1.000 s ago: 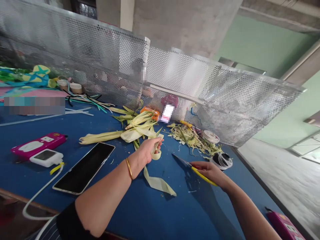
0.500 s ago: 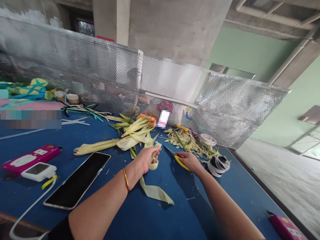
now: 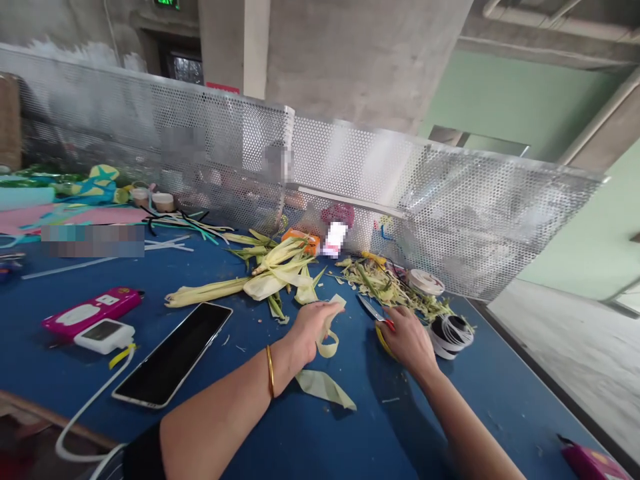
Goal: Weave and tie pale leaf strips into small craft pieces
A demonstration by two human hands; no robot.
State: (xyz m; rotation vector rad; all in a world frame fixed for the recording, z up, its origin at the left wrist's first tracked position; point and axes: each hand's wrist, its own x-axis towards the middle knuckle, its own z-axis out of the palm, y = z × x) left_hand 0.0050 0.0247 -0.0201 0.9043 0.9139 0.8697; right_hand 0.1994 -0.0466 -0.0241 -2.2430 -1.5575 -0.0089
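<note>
My left hand is closed around a pale corn husk strip, whose end sticks up past the fingertips and whose lower part curls in a loop. Beneath that hand, another flat husk piece rests on the blue table. My right hand grips the scissors by their red and yellow handles, low over the tabletop. Their blades point away and to the left, toward the husk trimmings; the palm covers part of the handles. Ahead of my left hand lies a heap of corn husks.
A pile of husk trimmings and a spool of white cord are at the right. To the left lie a black-screened phone and a magenta device with a cable. A perforated metal screen borders the far edge.
The view has turned slightly left. My right hand and the scissors have shifted a little to the right, away from the husk strip. My left hand still holds the strip, slightly nearer.
</note>
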